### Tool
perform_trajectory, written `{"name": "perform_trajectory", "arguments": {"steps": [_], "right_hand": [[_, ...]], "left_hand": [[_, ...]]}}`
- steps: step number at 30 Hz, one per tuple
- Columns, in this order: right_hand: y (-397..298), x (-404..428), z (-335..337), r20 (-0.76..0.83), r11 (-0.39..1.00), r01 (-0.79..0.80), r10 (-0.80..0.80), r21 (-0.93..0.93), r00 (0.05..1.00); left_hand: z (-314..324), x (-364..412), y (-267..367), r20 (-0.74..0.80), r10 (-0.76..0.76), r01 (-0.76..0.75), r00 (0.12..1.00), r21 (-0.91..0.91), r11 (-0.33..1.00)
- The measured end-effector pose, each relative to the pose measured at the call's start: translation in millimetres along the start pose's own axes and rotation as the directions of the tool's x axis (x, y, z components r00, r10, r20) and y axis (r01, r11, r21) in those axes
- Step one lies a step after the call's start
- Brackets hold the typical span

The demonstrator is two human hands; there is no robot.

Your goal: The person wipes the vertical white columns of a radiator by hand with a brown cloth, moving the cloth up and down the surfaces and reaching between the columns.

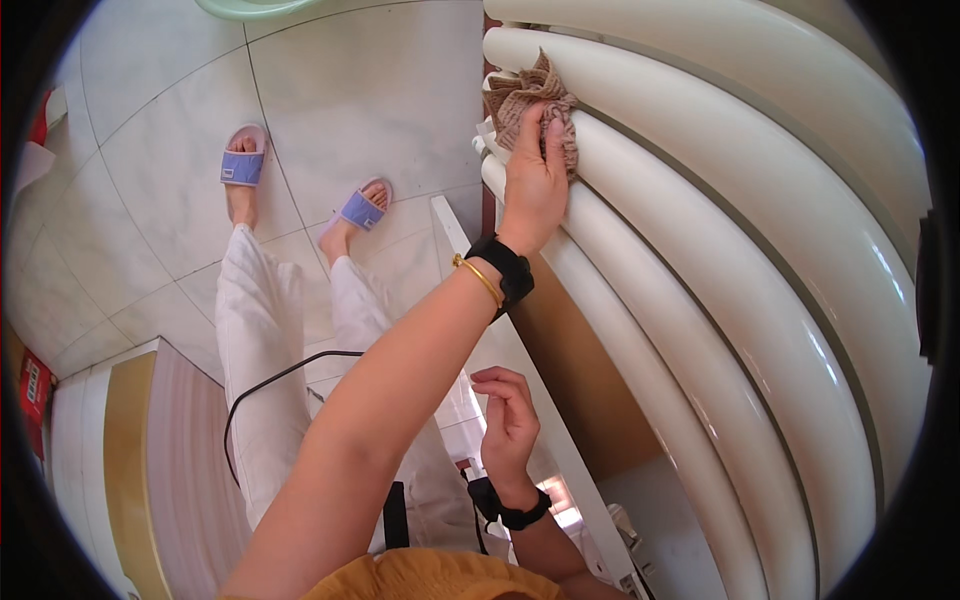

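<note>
My left hand (537, 176) is closed around a bunched brown ribbed cloth (534, 101). The cloth lies against the ends of the thick, glossy white tubes of a radiator (697, 217). Part of the cloth is hidden by my fingers. Lower down, my right hand (508, 420) hangs with loosely curled fingers and nothing in it, beside a narrow white edge of a panel (559, 427). Both wrists wear a black band, and a gold bangle circles the left one.
My feet in blue and pink slides (244, 161) stand on pale floor tiles (367, 90). A light green basin (259, 6) shows at the top. A striped cabinet (195, 465) with a gold edge is at lower left. A black cable (259, 382) loops across my trousers.
</note>
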State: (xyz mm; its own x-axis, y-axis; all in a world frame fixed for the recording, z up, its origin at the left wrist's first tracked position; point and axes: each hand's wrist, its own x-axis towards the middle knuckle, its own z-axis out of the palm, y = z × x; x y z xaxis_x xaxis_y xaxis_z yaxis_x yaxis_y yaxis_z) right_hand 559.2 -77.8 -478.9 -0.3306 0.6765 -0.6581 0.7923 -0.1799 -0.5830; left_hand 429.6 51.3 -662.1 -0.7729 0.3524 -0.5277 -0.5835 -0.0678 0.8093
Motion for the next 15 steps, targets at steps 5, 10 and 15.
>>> {"name": "perform_trajectory", "arguments": {"steps": [5,10,15], "right_hand": [[6.6,6.7,6.3,0.042,1.000,-0.020,0.021,-0.011,0.999],[13.8,9.3,6.6,0.026,0.999,0.004,-0.004,-0.034,1.000],[15.2,11.5,11.1,0.025,0.999,-0.037,0.038,-0.023,0.999]], "left_hand": [[-6.0,20.4,-24.2,-0.019,-0.014,0.015,1.000,0.039,0.999],[-15.2,57.0,-60.4,-0.006,-0.144,0.143,0.990,0.106,0.984],[-26.3,98.6,-105.8,-0.080,-0.228,0.241,0.970,0.228,0.944]]}}
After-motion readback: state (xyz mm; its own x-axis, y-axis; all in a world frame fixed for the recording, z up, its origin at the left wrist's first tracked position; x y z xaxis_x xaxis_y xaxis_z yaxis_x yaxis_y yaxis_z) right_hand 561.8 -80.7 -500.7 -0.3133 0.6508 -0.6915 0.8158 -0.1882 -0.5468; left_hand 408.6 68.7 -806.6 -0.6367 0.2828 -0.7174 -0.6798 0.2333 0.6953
